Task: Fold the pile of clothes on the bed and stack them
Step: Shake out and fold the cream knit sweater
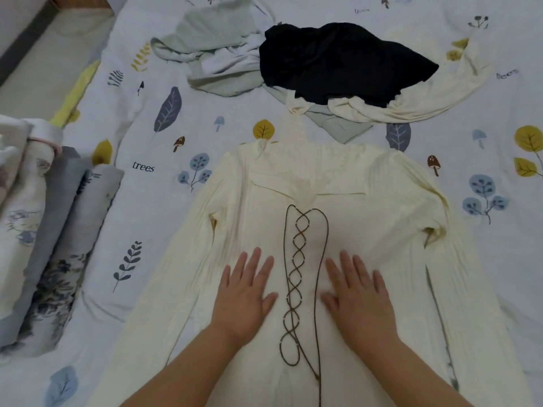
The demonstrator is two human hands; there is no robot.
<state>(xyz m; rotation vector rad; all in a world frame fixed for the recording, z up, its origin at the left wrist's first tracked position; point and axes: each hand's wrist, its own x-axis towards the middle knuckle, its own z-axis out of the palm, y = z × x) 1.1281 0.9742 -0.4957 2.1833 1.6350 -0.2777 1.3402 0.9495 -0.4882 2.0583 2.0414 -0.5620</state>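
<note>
A cream long-sleeved top (367, 218) lies spread flat on the bed in front of me, its sleeves running down both sides. A brown lace (296, 259) criss-crosses down its middle. My left hand (245, 295) presses flat on the fabric just left of the lace, fingers straight and spread. My right hand (360, 298) presses flat just right of the lace in the same way. Beyond the top sits the unfolded pile: a black garment (343, 60), a pale green garment (211, 39) and a cream garment (417, 104).
The bed sheet (147, 136) is white with printed leaves, trees and mushrooms. A folded quilt and bedding (44, 230) lie along the left side. The bed's left edge and a wall (26, 33) show at the top left.
</note>
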